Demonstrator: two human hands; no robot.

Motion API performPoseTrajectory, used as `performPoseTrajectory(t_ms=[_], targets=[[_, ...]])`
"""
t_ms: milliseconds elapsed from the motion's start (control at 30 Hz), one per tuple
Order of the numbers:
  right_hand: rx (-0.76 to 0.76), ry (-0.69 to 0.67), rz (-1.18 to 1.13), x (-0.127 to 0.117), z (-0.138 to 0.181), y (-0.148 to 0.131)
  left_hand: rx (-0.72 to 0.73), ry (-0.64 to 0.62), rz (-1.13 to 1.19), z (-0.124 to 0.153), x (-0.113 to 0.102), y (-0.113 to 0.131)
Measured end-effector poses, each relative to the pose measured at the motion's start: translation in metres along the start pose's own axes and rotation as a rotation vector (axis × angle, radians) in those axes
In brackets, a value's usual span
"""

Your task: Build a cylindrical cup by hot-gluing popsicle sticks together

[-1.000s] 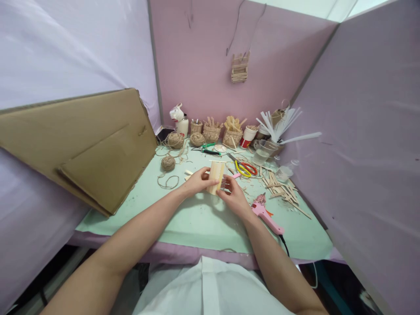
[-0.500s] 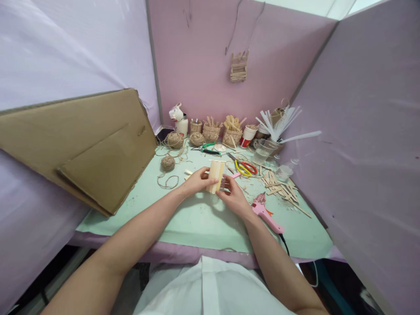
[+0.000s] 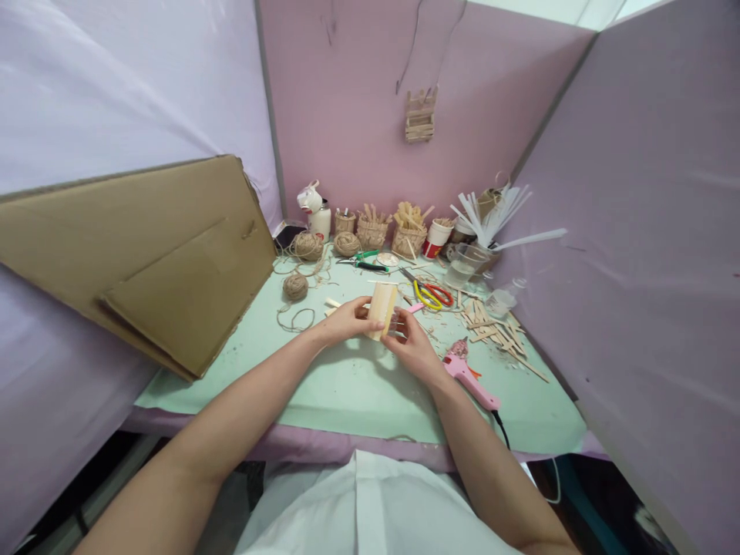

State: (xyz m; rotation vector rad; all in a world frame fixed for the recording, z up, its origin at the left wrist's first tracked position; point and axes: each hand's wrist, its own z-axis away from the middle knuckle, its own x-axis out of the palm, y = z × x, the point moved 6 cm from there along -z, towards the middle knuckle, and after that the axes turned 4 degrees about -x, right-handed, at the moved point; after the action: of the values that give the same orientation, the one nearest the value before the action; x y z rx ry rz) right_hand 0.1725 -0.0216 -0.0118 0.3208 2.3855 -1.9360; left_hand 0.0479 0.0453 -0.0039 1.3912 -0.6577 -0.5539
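A small panel of pale wooden sticks (image 3: 382,307) stands upright over the green mat (image 3: 358,385), held between both hands. My left hand (image 3: 342,321) grips its left side with the fingers curled round it. My right hand (image 3: 412,345) is closed on its right side, where a clear piece shows between the fingers. A pink glue gun (image 3: 469,379) lies on the mat just right of my right wrist.
Yellow and red scissors (image 3: 431,295), green pliers (image 3: 364,262), twine balls (image 3: 296,287), loose sticks (image 3: 491,330) and a clear cup (image 3: 462,268) crowd the mat's far side. Baskets and cups line the back wall. A cardboard sheet (image 3: 167,254) leans at the left.
Both hands and the stick panel have lifted very slightly; otherwise nothing has shifted.
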Motion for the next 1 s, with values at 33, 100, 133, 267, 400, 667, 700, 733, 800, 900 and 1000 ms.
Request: performPoseTrajectory(t_ms=[33,100,133,267,400,667,700,733,800,900,1000], targets=[[-0.001,-0.004,-0.002,0.000,0.000,0.000,0.000,-0.002,-0.001,0.000,0.000,0.000],[-0.003,-0.008,-0.005,0.000,0.000,0.000,-0.001,-0.003,0.000,0.001,0.000,0.000],[-0.003,-0.007,-0.004,0.000,0.000,0.001,-0.003,-0.002,0.003,0.001,0.000,0.000],[-0.006,0.001,0.002,0.000,-0.001,0.002,0.002,-0.002,0.007,0.001,0.000,0.000],[-0.002,0.007,-0.004,0.000,-0.001,0.003,-0.002,0.013,-0.008,0.000,-0.002,-0.001],[0.001,0.051,-0.052,-0.004,-0.004,0.004,0.056,0.009,-0.074,-0.001,-0.002,0.001],[-0.002,0.072,-0.051,-0.005,-0.005,0.004,0.063,0.004,-0.078,-0.001,-0.002,0.002],[-0.008,0.091,-0.046,-0.007,-0.005,0.004,0.069,0.003,-0.083,-0.001,-0.002,0.002],[-0.022,0.116,-0.034,-0.009,-0.005,0.002,0.088,0.000,-0.092,-0.001,-0.002,0.003],[-0.036,0.114,-0.040,-0.010,-0.004,-0.001,0.116,-0.008,-0.108,0.000,-0.001,0.005],[-0.037,0.105,-0.053,-0.009,-0.004,-0.003,0.121,-0.013,-0.137,0.001,0.000,0.006]])
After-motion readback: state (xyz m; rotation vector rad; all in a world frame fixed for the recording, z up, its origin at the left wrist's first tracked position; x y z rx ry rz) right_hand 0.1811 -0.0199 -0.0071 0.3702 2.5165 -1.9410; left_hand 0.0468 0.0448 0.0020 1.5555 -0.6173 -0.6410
